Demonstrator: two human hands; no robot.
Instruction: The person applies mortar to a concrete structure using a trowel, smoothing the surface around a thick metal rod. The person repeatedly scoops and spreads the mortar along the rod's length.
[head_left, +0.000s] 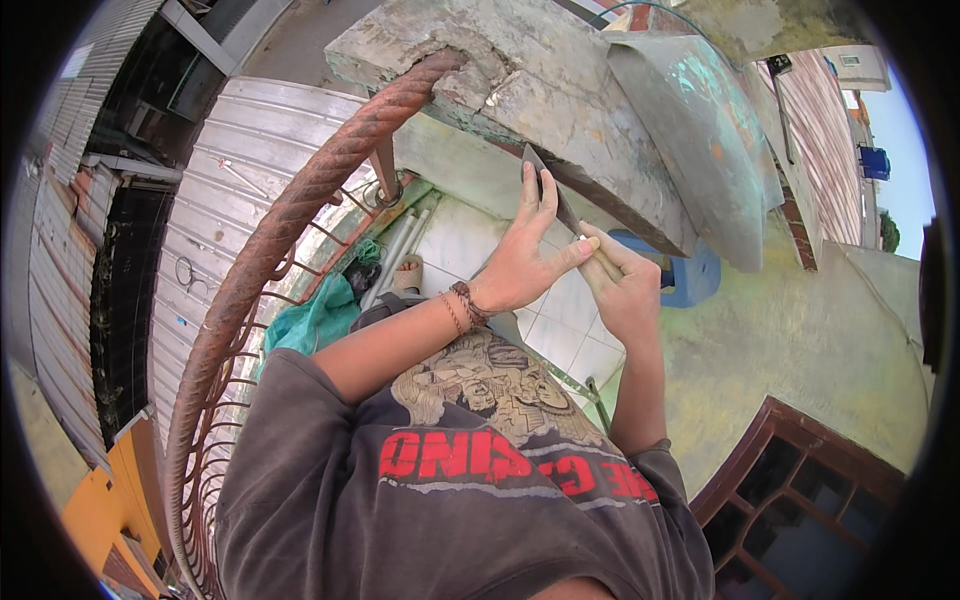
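Note:
A dark, pointed knife blade lies slantwise along the lower edge of a rough concrete slab, its tip toward the far left. My right hand is closed around the near end of the knife, so the handle is hidden in it. Across the flat of the blade rest the outstretched fingers of my left hand, slightly apart. The left thumb reaches over to the fingers of the right hand. Whether the blade touches the slab I cannot tell.
On the left, a rusty twisted metal railing curves from the slab toward me. A blue plastic container stands below the slab, beyond my right hand. Green cloth or plastic lies by the railing. A brown-framed window is at the near right.

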